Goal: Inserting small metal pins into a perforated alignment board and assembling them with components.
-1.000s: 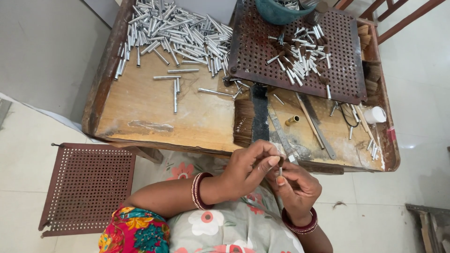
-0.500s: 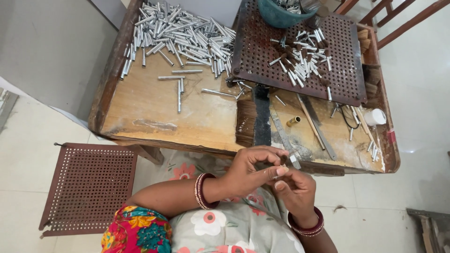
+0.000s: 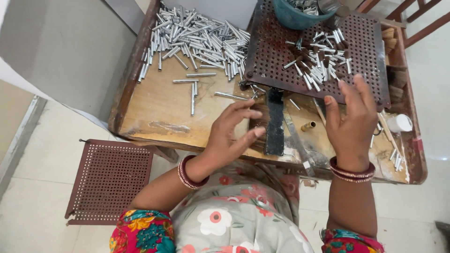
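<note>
My left hand (image 3: pixel 230 132) hovers over the front of the wooden tray table (image 3: pixel 154 122), fingers spread and holding nothing, close to a black flat bar (image 3: pixel 274 122). My right hand (image 3: pixel 350 122) is raised with fingers apart over the front edge of the perforated brown metal plate (image 3: pixel 267 56), near a small heap of short metal tubes (image 3: pixel 316 58). A large pile of silver metal tubes (image 3: pixel 197 40) lies at the table's far left. A few loose tubes (image 3: pixel 192 93) lie between that pile and my left hand.
A teal bowl (image 3: pixel 295 14) with metal parts stands at the back of the perforated plate. A small brass piece (image 3: pixel 308 126) and a white cap (image 3: pixel 400 123) lie on the table's right. A perforated brown panel (image 3: pixel 110 180) lies on the floor at the left.
Both hands were together near my lap, pinching a small piece. They have separated and reached forward over the table, with fingers spread.
</note>
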